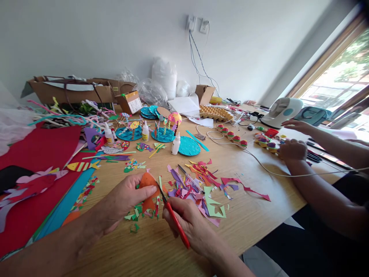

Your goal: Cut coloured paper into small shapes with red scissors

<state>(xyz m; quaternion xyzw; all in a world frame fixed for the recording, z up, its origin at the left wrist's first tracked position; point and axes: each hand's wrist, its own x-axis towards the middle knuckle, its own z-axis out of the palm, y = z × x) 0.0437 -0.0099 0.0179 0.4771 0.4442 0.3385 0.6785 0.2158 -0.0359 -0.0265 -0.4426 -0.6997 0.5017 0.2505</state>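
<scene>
My left hand (131, 194) pinches an orange paper fish shape (149, 188) between thumb and fingers, above the table. In my right hand (187, 219) is a pair of red-handled scissors (176, 223), its dark blades reaching up to the right edge of the orange paper. Green and red paper snippets (137, 213) lie beneath my left hand. Right of the scissors spreads a pile of purple, pink and red scraps (188, 186), with a pen on it. A light green offcut (213, 204) with a cut-out gap lies beside the pile.
Glue bottles (175, 144) stand among blue painted paper plates (188, 146). Coloured sheets (57, 154) and a striped paper fish (83, 166) lie left. A white cable (259, 165) crosses the right side, where another person's hands (294, 148) are near painted egg-carton pieces (263, 143).
</scene>
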